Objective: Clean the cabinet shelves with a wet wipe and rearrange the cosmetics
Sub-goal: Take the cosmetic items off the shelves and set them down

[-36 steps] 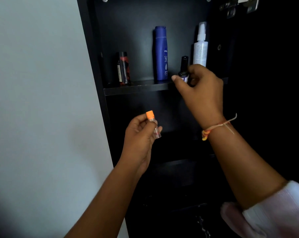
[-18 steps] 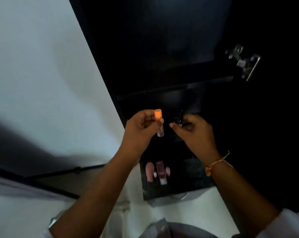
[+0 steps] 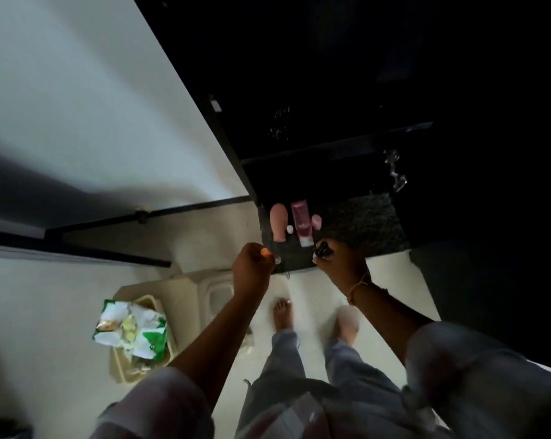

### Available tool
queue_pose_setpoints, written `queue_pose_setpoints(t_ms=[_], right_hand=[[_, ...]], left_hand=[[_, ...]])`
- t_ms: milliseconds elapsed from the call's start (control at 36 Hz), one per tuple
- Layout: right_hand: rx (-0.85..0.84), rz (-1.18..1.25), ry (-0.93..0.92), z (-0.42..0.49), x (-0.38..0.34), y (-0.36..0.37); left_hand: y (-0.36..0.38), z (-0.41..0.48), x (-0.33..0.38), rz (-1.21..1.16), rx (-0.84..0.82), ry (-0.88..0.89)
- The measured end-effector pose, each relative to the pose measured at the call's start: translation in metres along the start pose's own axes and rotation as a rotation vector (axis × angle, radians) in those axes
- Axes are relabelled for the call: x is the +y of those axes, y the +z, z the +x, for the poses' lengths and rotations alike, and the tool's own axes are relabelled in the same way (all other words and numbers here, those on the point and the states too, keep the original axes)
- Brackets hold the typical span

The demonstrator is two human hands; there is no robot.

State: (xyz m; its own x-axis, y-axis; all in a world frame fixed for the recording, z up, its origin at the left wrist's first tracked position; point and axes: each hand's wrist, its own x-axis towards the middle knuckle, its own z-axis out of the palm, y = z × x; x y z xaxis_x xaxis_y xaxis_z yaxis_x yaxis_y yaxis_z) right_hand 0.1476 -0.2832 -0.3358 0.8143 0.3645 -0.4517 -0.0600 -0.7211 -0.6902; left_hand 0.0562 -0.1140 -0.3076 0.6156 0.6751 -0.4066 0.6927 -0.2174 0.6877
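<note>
With the left hand [image 3: 252, 269] pinching the tiny orange-top bottle [image 3: 267, 252] and the right hand [image 3: 339, 264] holding the black bottle [image 3: 323, 248] over the low shelf [image 3: 362, 223], set both upright slowly beside the pink tubes [image 3: 301, 220].

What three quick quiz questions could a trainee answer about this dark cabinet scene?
1. True or false: the left hand holds nothing.
2. The small black-capped bottle is held by: A) the right hand, B) the left hand, C) neither.
3. Fill in: the green-and-white wipe pack lies on the person's ____ side.
Key: 1 false, it pinches the small orange-capped clear vial; 2 A; 3 left.
</note>
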Motion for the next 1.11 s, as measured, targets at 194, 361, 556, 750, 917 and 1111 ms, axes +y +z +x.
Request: queue_pose_setpoints(t_ms=[194,361,556,750,917,1111], right_hand=[[-0.066,-0.015,-0.071,0.02,0.008,0.038],[-0.075,-0.071,-0.101,0.027,0.007,0.055],[-0.036,-0.158,-0.084,0.031,0.009,0.063],[-0.007,-0.191,-0.133,0.038,0.008,0.067],[0.026,-0.188,-0.164,0.038,0.007,0.072],[0.039,-0.204,-0.153,0.034,0.006,0.072]], left_hand=[[0.029,0.019,-0.027,-0.068,-0.022,0.054],[0.037,0.028,-0.036,-0.03,-0.067,0.079],[0.045,0.043,-0.041,0.037,-0.056,-0.022],[0.06,0.065,-0.047,0.042,-0.072,-0.077],[0.068,0.077,-0.052,0.08,-0.045,-0.133],[0.07,0.075,-0.059,0.026,-0.003,-0.144]])
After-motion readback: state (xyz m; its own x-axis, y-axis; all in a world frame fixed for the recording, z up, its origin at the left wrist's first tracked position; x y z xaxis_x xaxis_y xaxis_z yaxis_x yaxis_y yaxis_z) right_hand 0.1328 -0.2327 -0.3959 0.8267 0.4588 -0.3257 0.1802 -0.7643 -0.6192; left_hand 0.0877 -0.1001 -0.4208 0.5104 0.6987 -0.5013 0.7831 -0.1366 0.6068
